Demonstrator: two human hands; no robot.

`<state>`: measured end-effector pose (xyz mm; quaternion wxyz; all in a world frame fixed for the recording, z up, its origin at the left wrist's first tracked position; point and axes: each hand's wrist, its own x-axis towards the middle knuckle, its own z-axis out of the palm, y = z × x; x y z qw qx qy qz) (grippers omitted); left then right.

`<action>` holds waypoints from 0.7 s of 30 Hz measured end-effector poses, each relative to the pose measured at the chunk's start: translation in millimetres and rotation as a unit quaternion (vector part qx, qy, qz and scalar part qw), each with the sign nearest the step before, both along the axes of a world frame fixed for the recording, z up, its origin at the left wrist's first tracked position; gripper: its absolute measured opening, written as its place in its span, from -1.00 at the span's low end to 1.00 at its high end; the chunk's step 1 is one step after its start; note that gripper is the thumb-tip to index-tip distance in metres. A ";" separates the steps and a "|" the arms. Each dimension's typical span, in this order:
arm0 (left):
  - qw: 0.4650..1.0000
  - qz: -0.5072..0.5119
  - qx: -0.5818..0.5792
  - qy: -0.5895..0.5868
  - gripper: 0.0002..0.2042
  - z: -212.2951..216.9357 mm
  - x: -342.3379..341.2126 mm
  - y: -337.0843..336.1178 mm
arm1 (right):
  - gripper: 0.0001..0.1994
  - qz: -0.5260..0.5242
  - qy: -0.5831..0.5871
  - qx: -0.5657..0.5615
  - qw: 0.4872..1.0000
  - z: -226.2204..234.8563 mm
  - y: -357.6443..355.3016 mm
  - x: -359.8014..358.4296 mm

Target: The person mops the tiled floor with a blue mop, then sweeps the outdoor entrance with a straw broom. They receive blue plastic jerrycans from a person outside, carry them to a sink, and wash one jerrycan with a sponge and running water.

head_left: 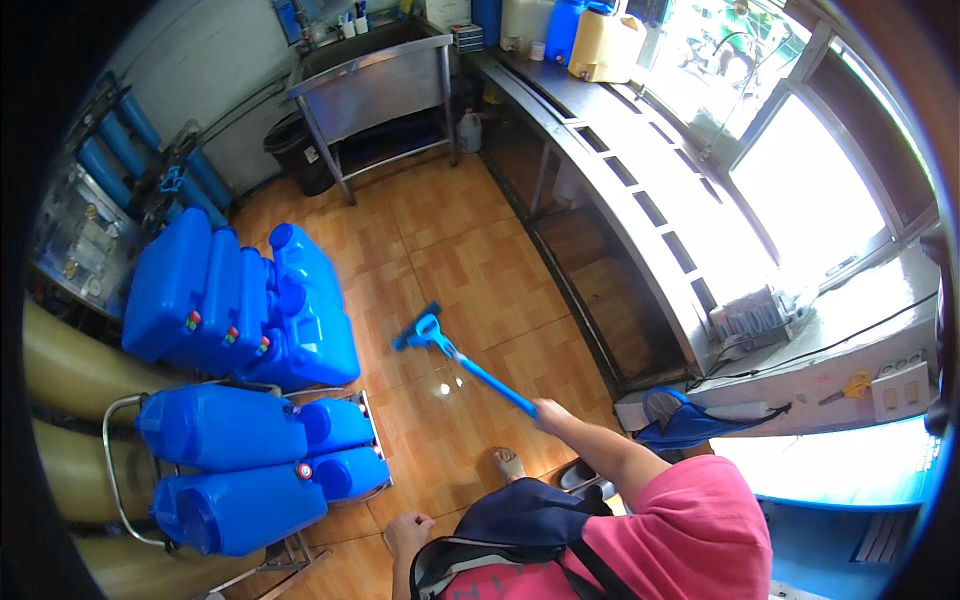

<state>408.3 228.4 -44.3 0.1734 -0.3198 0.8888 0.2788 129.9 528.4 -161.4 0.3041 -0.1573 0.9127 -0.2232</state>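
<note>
My right hand is closed around the upper end of the blue pole of a squeegee. The pole slants down and away to the left. Its wide head, light blue with a dark strip, rests on the shiny tiled floor. Low in the view, by my waist, hangs my left hand, its fingers curled in with nothing visible in them. It is nearest to the blue water containers on the left, without touching them.
Blue water containers lie on a metal-framed cart at left, more standing behind. A steel sink and a black bin stand at the back. A long counter runs along the right. Slippers lie near my feet.
</note>
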 end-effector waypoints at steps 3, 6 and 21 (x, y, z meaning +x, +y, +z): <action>0.996 -0.039 -0.021 0.075 -0.81 6.6 -39.7 -8.1 | -0.66 -0.017 -0.058 0.093 0.994 33.7 138.3 80.3; 0.995 -0.045 -0.014 0.093 -0.78 6.9 -76.6 -18.0 | -0.75 -0.036 -0.134 0.237 0.962 79.0 239.5 155.8; 0.977 -0.014 0.055 0.203 -0.91 -7.7 -140.0 -109.3 | -0.75 -0.249 -0.288 0.074 0.922 63.5 5.5 14.6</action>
